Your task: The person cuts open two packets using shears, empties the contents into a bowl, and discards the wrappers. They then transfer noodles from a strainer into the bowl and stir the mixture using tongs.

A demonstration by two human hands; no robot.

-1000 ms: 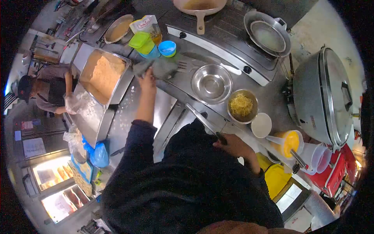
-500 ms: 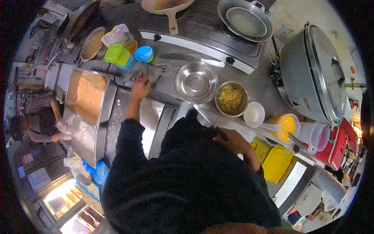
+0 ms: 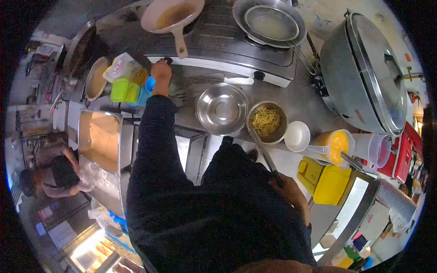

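My left hand [image 3: 161, 75] reaches to the front of the gas stove [image 3: 214, 43], its fingers closed round the left stove knob [image 3: 168, 60]. Behind that knob a beige frying pan [image 3: 170, 16] with an oily brown base sits on the burner, handle toward me. In my right hand [image 3: 287, 189], low near my body, is a long thin metal utensil [image 3: 265, 152] with a dark grip. Its far end overlaps the rim of a steel bowl of yellowish chopped food [image 3: 266, 122]. Left of that bowl stands a wider steel bowl [image 3: 222, 109], with nothing in it.
A white-handled knife [image 3: 239, 81] lies before the stove. To the right are a white bowl [image 3: 297, 136], a jug of orange-yellow liquid [image 3: 338, 144] and a large cooker [image 3: 362, 77]. Green tubs [image 3: 125, 91] stand left. Another person [image 3: 57, 168] works by metal trays [image 3: 99, 141].
My left hand has moved from the counter, beside the fork, up to the stove knob. My right hand has shifted slightly right and down with the utensil. The whole view has shifted.
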